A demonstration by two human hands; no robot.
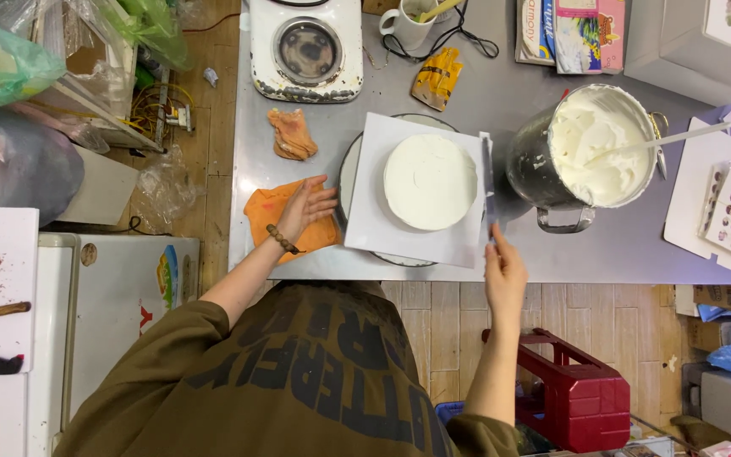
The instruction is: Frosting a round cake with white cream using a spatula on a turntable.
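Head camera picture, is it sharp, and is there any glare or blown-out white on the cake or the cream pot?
Head view: mostly sharp, evenly lit; the cake and the cream in the pot wash out nearly featureless white; the right hand and its scraper look slightly soft; shadows faint.

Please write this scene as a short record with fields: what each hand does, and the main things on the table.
left hand: left hand open, fingers at the edge of the turntable, over an orange cloth
right hand: right hand holds a scraper upright against the cake's side
cake: white frosted cake on a square white board
pot: metal pot of white cream with a spatula in it, right of the cake
surface: grey table
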